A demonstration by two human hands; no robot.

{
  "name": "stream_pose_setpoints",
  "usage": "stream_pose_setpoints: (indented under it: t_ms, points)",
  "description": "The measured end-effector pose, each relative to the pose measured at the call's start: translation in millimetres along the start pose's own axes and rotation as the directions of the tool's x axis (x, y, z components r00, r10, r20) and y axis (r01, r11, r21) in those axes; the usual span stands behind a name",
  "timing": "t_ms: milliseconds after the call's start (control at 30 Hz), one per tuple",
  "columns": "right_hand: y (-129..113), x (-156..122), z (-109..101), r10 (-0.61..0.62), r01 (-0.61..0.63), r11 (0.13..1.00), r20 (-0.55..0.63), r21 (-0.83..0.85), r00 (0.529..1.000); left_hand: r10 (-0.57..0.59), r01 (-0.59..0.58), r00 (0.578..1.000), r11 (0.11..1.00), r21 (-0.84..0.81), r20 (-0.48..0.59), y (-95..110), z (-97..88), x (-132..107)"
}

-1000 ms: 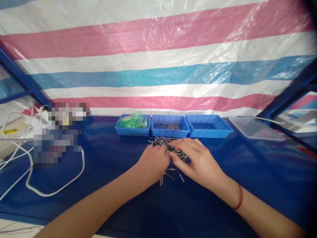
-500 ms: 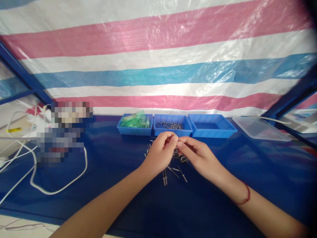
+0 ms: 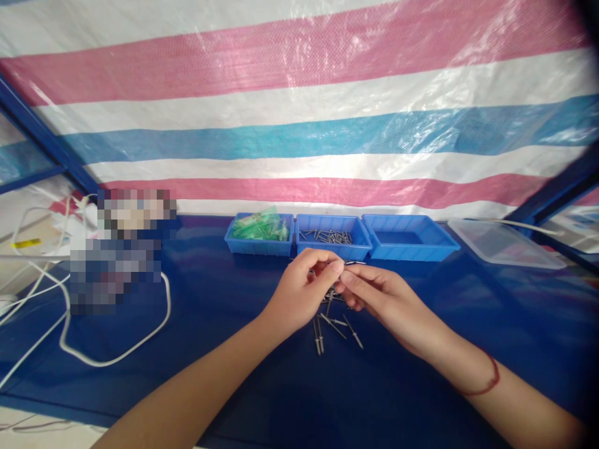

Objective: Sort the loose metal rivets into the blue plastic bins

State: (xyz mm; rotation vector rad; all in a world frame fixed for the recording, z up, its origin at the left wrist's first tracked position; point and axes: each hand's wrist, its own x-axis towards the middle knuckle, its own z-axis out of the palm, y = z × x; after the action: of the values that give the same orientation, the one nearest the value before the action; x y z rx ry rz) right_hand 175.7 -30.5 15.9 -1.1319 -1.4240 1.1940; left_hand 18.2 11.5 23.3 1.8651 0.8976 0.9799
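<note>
My left hand (image 3: 299,293) and my right hand (image 3: 386,299) meet at the fingertips above a loose pile of pop rivets (image 3: 331,304). Thumb and index finger are pinched together on each hand. Whatever lies between them is too small or hidden to make out. Several rivets with thin stems are spread on the blue table (image 3: 262,399) just below the hands, and the fingers cover part of the pile. Behind the hands, a middle blue bin (image 3: 334,249) contains more rivets.
Left of the middle bin, another blue bin (image 3: 259,248) holds green plastic bags (image 3: 262,226). A third blue bin (image 3: 412,249) stands to the right, beside a clear plastic lid (image 3: 508,246). White cables (image 3: 116,362) loop over the left side. A striped tarp (image 3: 299,137) hangs behind.
Both hands stay together at the fingertips, with slight finger movement. The right fingers now show more curled beneath the thumb. The whole view has shifted a little.
</note>
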Motion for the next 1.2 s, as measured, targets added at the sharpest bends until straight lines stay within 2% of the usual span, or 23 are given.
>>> stream_pose_setpoints:
  t_ms: [133, 267, 333, 433, 500, 567, 667, 733, 800, 867, 967, 1033, 1100, 1133, 1200]
  points:
    - [5.6, 0.8, -1.7, 0.037, -0.033, 0.997, -0.048, 0.072, 0.998, 0.042, -0.040, 0.998, 0.998, 0.045, -0.045, 0.3, -1.3, -0.2]
    - [5.7, 3.6, -4.1, -0.033, 0.045, 0.997, -0.179, 0.066, 0.983, 0.085, -0.077, 0.994, 0.991, 0.114, -0.069, 0.0, -3.4, 1.4]
    - [3.5, 2.7, -4.7, -0.117, 0.120, 0.993, -0.233, 0.000, 0.965, 0.087, -0.080, 0.995, 0.987, 0.137, -0.047, 0.2, -3.1, 1.6]
    - [0.3, -1.1, -5.3, -0.250, 0.201, 0.959, -0.261, -0.199, 0.932, 0.082, -0.084, 0.996, 0.980, 0.182, 0.016, 1.5, -2.6, 1.3]
    - [-1.3, -0.5, -6.9, -0.324, 0.231, 0.914, -0.259, -0.333, 0.910, 0.071, -0.075, 0.997, 0.972, 0.222, 0.028, 2.4, -4.7, 2.1]
    - [-3.0, 7.4, -10.5, -0.409, 0.261, 0.855, -0.273, -0.448, 0.871, 0.053, -0.050, 0.999, 0.964, 0.260, -0.005, 2.2, -10.6, 5.0]
    - [-6.0, 33.6, -20.1, -0.557, 0.279, 0.722, -0.293, -0.633, 0.777, 0.048, -0.020, 0.996, 0.948, 0.317, -0.080, 0.2, -25.2, 12.0]
    - [-7.1, 53.4, -27.5, -0.615, 0.263, 0.619, -0.248, -0.740, 0.748, 0.072, -0.034, 0.994, 0.923, 0.383, -0.084, -0.9, -35.6, 16.3]
    - [-6.8, 65.7, -32.6, -0.626, 0.226, 0.529, -0.196, -0.818, 0.755, 0.100, -0.072, 0.994, 0.889, 0.453, -0.038, -0.9, -43.2, 18.4]
    - [-5.1, 65.4, -33.4, -0.614, 0.207, 0.494, -0.170, -0.845, 0.771, 0.134, -0.150, 0.989, 0.848, 0.507, 0.068, 0.1, -46.1, 17.3]
    - [-1.8, 44.0, -29.0, -0.558, 0.216, 0.538, -0.153, -0.815, 0.816, 0.157, -0.296, 0.946, 0.774, 0.560, 0.283, 1.3, -40.5, 11.2]
    - [-0.4, 25.6, -27.3, -0.480, 0.227, 0.590, -0.110, -0.775, 0.870, 0.134, -0.352, 0.916, 0.720, 0.599, 0.378, 0.9, -32.2, 6.2]
    - [-0.2, 11.4, -28.7, -0.371, 0.278, 0.605, 0.045, -0.746, 0.928, 0.114, -0.375, 0.904, 0.673, 0.637, 0.412, -0.6, -23.2, 1.9]
    - [-0.4, 6.6, -30.3, -0.315, 0.312, 0.597, 0.142, -0.739, 0.939, 0.110, -0.385, 0.900, 0.655, 0.651, 0.421, -1.6, -19.4, 0.2]
    - [-1.2, 1.3, -34.7, -0.222, 0.373, 0.561, 0.300, -0.739, 0.928, 0.109, -0.400, 0.895, 0.629, 0.667, 0.433, -3.3, -13.9, -2.2]
